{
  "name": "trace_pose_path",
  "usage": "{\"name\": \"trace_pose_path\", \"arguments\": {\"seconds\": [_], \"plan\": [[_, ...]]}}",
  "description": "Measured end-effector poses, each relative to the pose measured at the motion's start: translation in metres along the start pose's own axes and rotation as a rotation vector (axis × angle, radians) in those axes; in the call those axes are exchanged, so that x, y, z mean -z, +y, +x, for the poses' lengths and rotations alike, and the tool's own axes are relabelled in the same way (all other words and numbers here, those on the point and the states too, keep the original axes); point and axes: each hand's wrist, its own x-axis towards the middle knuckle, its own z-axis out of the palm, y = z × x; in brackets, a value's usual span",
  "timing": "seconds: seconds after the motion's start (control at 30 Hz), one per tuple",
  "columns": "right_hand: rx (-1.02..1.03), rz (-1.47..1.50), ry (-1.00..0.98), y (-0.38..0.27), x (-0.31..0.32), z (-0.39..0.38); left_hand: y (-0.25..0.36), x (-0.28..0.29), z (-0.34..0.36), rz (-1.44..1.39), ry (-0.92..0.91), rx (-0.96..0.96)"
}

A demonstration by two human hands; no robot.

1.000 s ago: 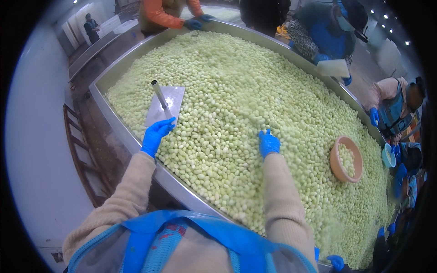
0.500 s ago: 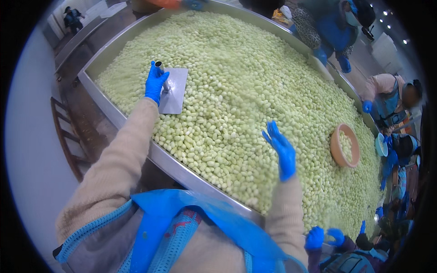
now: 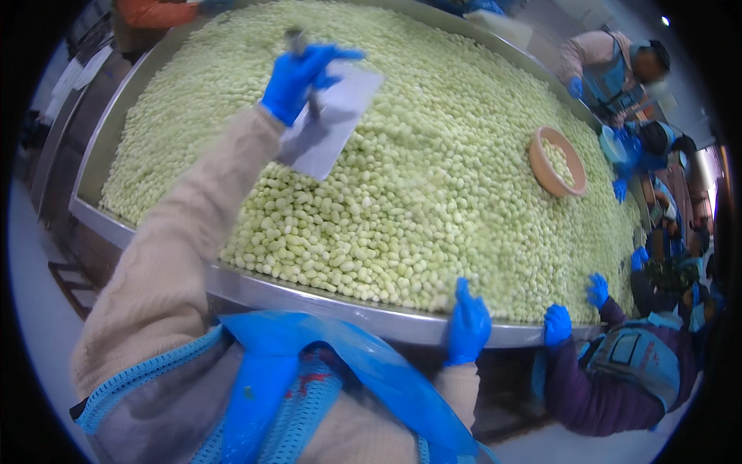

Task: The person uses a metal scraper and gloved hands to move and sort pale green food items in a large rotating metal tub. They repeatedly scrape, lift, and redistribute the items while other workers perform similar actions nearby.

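A wide metal-walled bin [image 3: 309, 298] is heaped with small pale green oval fruits [image 3: 348, 240]. Over the near left part of the heap, my blue-gloved left hand [image 3: 297, 83] is closed around the tube handle of a flat metal pusher [image 3: 328, 143]. Some fingers stick out past the handle; the plate looks tilted, and I cannot tell whether it touches the fruits. My right hand [image 3: 468, 325], also gloved in blue, is at the bin's near rim. One finger points up, the others are partly bent, and no object shows in it.
An orange basket [image 3: 558, 162] holding some fruits rests on the heap at the right. Beside me, a person in purple sleeves [image 3: 591, 390] has gloved hands at the rim. Others stand along the far right side near a light blue bowl [image 3: 613, 145]; an orange sleeve [image 3: 157, 13] shows far left.
The view has swung, shifting the bin and basket in it. My left hand has moved farther over the heap with the pusher. My right hand has drawn back from above the fruits to the rim.
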Motion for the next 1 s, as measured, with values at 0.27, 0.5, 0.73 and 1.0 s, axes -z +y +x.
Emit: {"name": "trace_pose_path", "arguments": {"seconds": [0.27,0.5,0.73,1.0], "plan": [[0.032,-0.051,0.116,0.002,-0.004,0.000,0.029,-0.156,0.059,-0.248,-0.486,-0.255],[0.006,-0.006,0.135,0.009,-0.009,0.005,-0.171,-0.152,-0.075,0.246,-0.731,0.398],[-0.090,0.595,0.318,0.013,-0.018,-0.017,-0.113,-0.157,-0.062,0.079,-0.661,0.402],[-0.280,0.836,0.569,0.014,-0.003,-0.019,0.003,-0.232,-0.050,-0.047,-1.054,0.110]]}}
